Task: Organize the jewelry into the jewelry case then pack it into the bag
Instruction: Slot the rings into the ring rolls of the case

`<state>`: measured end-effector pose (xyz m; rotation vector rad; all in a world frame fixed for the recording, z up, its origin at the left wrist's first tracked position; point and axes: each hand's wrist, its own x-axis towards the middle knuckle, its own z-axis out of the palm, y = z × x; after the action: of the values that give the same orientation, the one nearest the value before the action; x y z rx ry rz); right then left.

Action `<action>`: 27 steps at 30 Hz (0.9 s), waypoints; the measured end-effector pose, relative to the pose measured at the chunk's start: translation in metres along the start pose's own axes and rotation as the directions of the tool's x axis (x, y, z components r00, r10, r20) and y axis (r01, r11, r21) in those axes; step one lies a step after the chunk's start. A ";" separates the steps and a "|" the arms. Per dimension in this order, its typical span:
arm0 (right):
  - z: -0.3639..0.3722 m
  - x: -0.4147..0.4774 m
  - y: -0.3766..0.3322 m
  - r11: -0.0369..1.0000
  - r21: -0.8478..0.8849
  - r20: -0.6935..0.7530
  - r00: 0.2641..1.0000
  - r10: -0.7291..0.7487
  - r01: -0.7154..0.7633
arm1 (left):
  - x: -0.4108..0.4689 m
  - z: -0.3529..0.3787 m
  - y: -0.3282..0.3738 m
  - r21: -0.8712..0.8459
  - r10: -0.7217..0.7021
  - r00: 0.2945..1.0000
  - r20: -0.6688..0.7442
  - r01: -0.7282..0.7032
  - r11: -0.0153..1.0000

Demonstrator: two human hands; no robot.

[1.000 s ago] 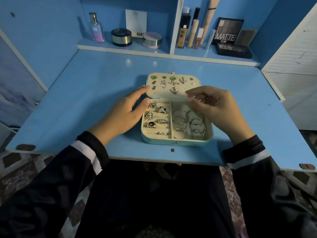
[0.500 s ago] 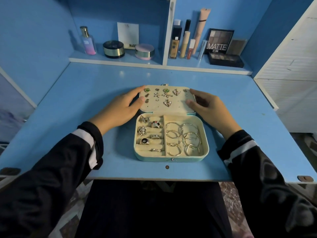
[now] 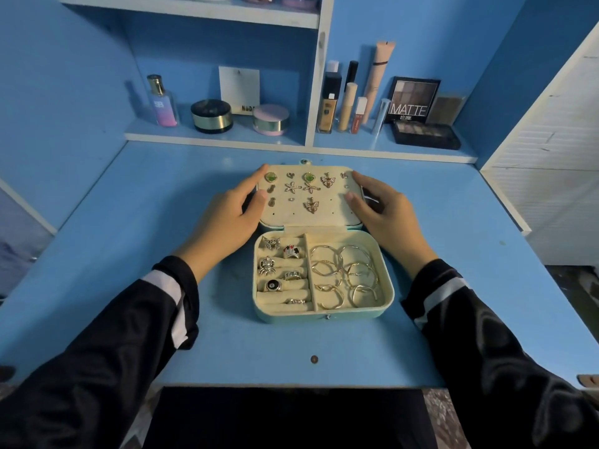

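Note:
A mint jewelry case point(image 3: 324, 315) lies open near the front of the blue desk point(image 3: 129, 254). Its base holds several rings point(image 3: 282, 270) in the left slots and several thin bangles point(image 3: 343, 277) in the right compartment. The cream lid point(image 3: 324, 216) lies back flat on the far side, with several earrings point(image 3: 311, 187) pinned in it. My left hand point(image 3: 227, 218) holds the lid's left edge, thumb on the cream pad. My right hand point(image 3: 385, 215) holds the right edge the same way. No bag is in view.
Behind the desk a low shelf point(image 3: 220, 137) carries a perfume bottle point(image 3: 162, 102), two round jars, a white card, several makeup tubes point(image 3: 348, 105) and eyeshadow palettes point(image 3: 421, 131). A white slatted panel point(image 3: 557, 157) stands at the right. My dark lap lies below the desk's front edge.
The lid has gone from half raised to lying back flat. My right hand left the space above the base and took the lid's right edge; my left hand slid along the left edge.

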<state>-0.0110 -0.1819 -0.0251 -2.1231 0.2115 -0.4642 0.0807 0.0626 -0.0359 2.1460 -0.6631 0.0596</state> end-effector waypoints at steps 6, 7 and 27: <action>0.006 0.021 0.004 0.998 0.051 -0.063 0.997 -0.035 0.038 | 0.023 0.005 -0.007 -0.093 0.010 0.997 -0.073 -0.017 0.995; 0.007 0.024 0.003 0.997 0.061 -0.080 0.996 -0.042 0.047 | 0.028 0.006 -0.007 -0.112 0.016 0.997 -0.082 -0.025 0.993; 0.002 0.042 -0.010 0.951 0.304 -0.164 0.986 -0.003 0.054 | 0.059 0.011 0.020 -0.436 -0.024 0.949 -0.314 -0.121 0.892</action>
<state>0.0278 -0.1881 -0.0081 -1.7866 0.1873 -0.6449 0.1200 0.0188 -0.0124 1.6225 -0.4865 0.2445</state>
